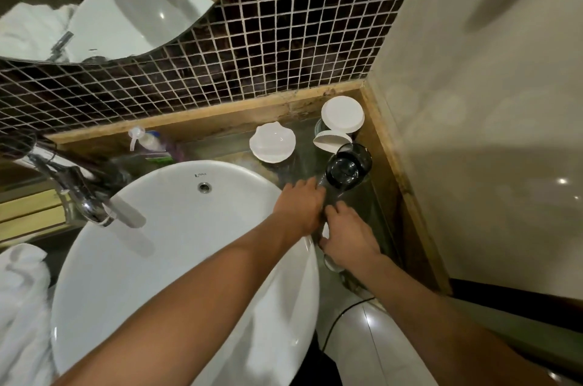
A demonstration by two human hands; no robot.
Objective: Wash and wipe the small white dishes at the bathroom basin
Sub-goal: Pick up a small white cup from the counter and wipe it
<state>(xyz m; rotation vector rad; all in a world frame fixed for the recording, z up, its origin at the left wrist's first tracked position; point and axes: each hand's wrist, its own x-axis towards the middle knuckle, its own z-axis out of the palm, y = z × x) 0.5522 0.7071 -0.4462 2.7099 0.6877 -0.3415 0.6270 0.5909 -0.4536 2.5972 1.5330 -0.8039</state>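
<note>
Both hands, left (pixel 301 206) and right (pixel 348 236), close fingers on a dark glass (pixel 345 169) between basin (pixel 189 259) rim and wall

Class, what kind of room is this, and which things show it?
Probably a bathroom: a round white ceramic basin with a chrome tap, a round wall mirror, and dark mosaic wall tiles.

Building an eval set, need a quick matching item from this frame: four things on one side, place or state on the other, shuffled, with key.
Things:
1. shell-shaped white dish
2. dark glass
3. faucet
4. white towel

Places or states:
A. at the left of the basin, spout over the bowl
B. on the counter behind the basin, open side up
C. bottom left corner of the view
D. by the right wall, just beyond both hands

Pairs: 1-B, 2-D, 3-A, 4-C
</note>
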